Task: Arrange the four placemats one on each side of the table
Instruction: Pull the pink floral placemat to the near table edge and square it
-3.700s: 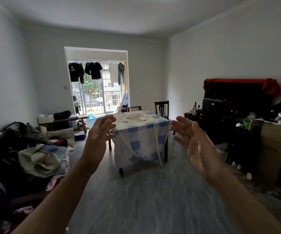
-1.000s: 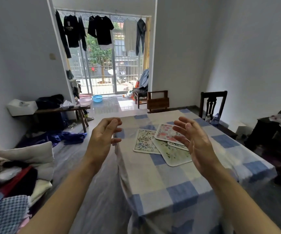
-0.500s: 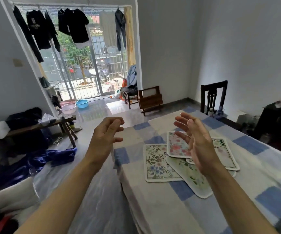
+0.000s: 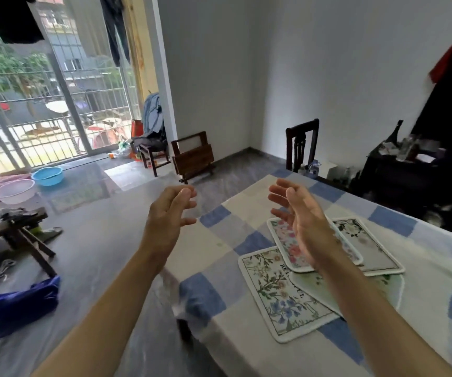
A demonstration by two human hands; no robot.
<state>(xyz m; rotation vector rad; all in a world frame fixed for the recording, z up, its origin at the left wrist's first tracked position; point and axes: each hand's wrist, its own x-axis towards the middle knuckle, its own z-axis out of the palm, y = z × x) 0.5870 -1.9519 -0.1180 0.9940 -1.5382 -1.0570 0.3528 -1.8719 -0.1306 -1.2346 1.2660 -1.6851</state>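
The four placemats [image 4: 282, 292] lie in one overlapping pile on the counter [image 4: 219, 235], on its blue checked cloth. The left hand [image 4: 169, 219] and the right hand [image 4: 305, 224] are raised above, fingers spread, holding nothing.

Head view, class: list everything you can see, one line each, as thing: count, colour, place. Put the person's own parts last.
Table: one, blue-and-cream checked cloth, right foreground.
Placemats: four, pale floral, overlapping in a pile on the table.
Chair: one, dark wood, beyond the table's far side.
Folding rack: one, brown wood, on the floor by the wall.
Basins: two, one blue and one pale, on the floor near the window.
Hanging clothes: several, dark, above the window.
Left hand: open, empty, left of the table.
Right hand: open, empty, over the placemats.
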